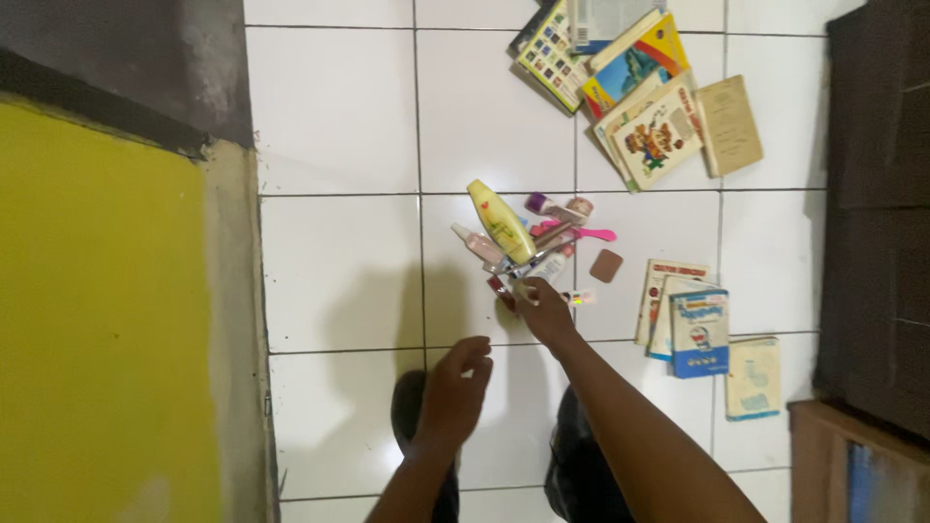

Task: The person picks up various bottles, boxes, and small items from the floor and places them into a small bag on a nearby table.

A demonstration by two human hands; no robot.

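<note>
The right hand (544, 308) is reaching into the pile of small tubes (531, 247) on the floor (339, 261), fingers closing on one; grip unclear. They look light and slippery. The left hand (455, 387) is hanging loose, empty.

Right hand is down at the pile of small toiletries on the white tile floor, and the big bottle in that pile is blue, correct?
Not quite: the head view shows the big bottle is yellow, not blue. The rest holds: the right hand is down at the pile of small toiletries on the white tile floor.
</note>
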